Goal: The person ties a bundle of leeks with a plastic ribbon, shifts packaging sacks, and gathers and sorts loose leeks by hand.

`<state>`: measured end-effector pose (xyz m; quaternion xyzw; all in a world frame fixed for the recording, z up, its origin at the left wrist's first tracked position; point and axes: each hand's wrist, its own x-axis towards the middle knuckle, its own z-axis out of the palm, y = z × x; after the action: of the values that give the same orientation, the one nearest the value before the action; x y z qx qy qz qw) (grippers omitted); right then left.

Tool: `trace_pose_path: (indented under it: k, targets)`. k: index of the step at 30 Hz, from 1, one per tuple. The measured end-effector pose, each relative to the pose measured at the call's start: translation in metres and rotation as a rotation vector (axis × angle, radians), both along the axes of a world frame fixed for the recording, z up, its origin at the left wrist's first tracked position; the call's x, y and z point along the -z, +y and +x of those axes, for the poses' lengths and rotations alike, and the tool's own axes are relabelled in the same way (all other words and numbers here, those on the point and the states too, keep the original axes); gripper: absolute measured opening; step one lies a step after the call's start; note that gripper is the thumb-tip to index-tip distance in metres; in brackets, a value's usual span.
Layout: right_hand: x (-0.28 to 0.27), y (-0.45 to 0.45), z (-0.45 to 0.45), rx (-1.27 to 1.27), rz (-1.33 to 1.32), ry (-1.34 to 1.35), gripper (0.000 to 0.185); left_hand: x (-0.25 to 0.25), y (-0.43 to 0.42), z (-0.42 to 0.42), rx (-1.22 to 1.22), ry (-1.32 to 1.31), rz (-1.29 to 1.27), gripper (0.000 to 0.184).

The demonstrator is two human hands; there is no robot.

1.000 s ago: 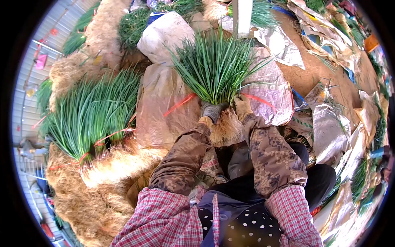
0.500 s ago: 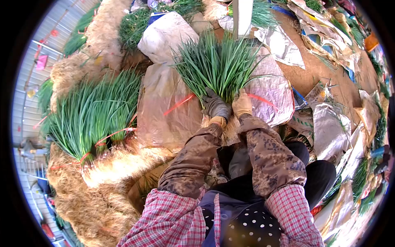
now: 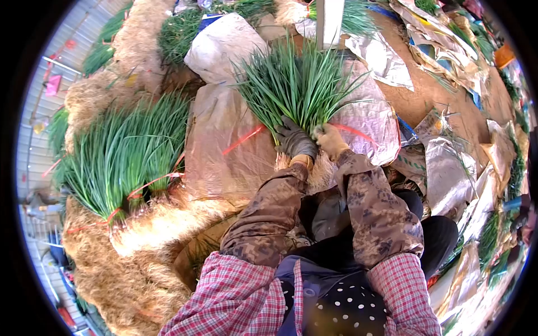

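Observation:
A large bunch of green onions (image 3: 297, 89) lies on sacking in front of me, leaves fanned away and pale roots toward me. My left hand (image 3: 294, 140), in a dark grey glove, is closed round the left side of its base. On the right side of the base, my right hand (image 3: 332, 141), in a tan glove, has its fingers curled against the stems. A red tie strip (image 3: 244, 140) runs beneath the bunch and sticks out on both sides, its ends loose. My fingertips are partly hidden by the leaves.
Tied bunches of green onions (image 3: 129, 157) stand at the left on a heap of straw-coloured roots (image 3: 123, 274). A white sack (image 3: 224, 47) and a pale post (image 3: 329, 25) are beyond the bunch. Crumpled sacks (image 3: 448, 173) lie on the right.
My right hand has turned slightly, and its fingers are more curled against the stems. My left hand has shifted slightly right around the base. The red strip stays in place.

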<state>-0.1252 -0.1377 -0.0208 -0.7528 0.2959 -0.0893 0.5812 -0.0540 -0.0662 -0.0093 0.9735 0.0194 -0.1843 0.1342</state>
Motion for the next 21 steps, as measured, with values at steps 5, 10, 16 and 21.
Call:
trace_pose_path:
  k: [5,10,16,21]
  targets:
    - [-0.064,0.000,-0.014,-0.247,0.342,0.007,0.010,0.028,-0.003,0.009,-0.021,-0.042,-0.057,0.084]
    - [-0.181,-0.015,-0.066,-0.302,0.125,0.116,0.007,-0.043,0.007,-0.007,0.080,0.128,0.031,0.121]
    - [-0.195,-0.072,-0.179,-0.010,0.056,0.121,0.011,-0.049,0.013,-0.007,0.080,0.135,-0.068,0.133]
    - [-0.048,-0.063,-0.260,-0.049,-0.790,0.793,0.020,-0.035,0.024,-0.001,0.095,0.112,-0.191,0.133]
